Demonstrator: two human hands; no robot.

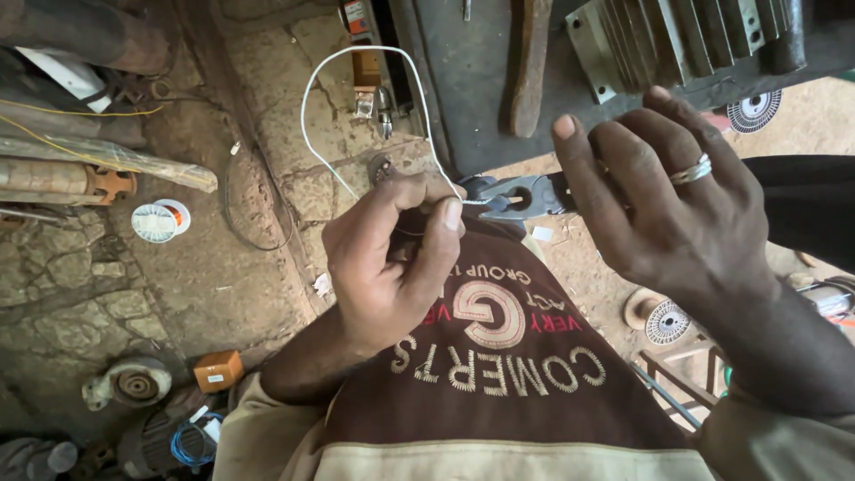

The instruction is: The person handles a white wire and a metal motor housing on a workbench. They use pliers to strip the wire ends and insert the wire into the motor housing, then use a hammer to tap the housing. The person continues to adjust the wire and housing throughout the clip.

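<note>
- Gripping the thin white wire [356, 67] with our left hand [392, 267]: thumb and forefinger pressed together on it, the other fingers curled in.
- From that pinch the wire loops up and left over the stone floor [205, 276], arcs across the top and comes back down to the same pinch.
- We see a short run of wire going right from the fingertips into the nose of the pliers [517, 198], just beside the left hand, above the brown garment with stitched lettering [499, 374].
- Our right hand [686, 223] is wrapped over the plier handles; fingers are bent round them and slightly spread, ring on one finger. Handles are hidden under the hand, so we can't tell how hard the squeeze is, nor whether the nose is fully shut on the wire.
- Our read: this is the grip-or-cut stage at the wire end, left hand holding it steady.
- Next move, as we judge it, calls for keeping that short run taut and straight into the nose, with a firm, even squeeze from the right.
- Around us: a small white spool [158, 221] lies on the floor at left, a grey metal block [686, 40] at top right.
</note>
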